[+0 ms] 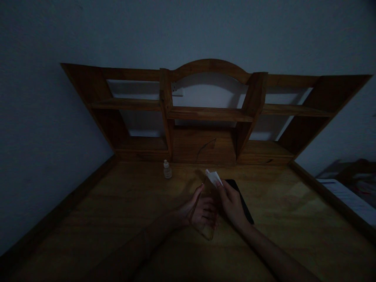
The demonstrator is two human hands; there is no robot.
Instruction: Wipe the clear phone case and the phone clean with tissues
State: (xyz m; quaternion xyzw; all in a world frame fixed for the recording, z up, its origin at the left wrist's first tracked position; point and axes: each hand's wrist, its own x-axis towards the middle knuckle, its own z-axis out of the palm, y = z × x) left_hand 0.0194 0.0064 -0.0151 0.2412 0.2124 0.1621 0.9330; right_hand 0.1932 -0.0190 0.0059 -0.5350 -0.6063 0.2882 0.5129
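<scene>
Shelving (210, 113) of wood lines the desk's (117, 219) far edge, a small unreadable bottle (167, 170) before it. Mid-desk, the left hand (199, 211) clasps a clear phone case (207, 207); the right hand (232, 203) pinches a white wipe (214, 176) against its top, over a dark phone (242, 203).

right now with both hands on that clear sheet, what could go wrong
1. The left hand holds the clear sheet upright while the right hand pinches a white wipe at its top edge; it might bend or slip.
2. The dark slab lies under the right hand and could get knocked.
3. Dim light may hide smudges.
</scene>
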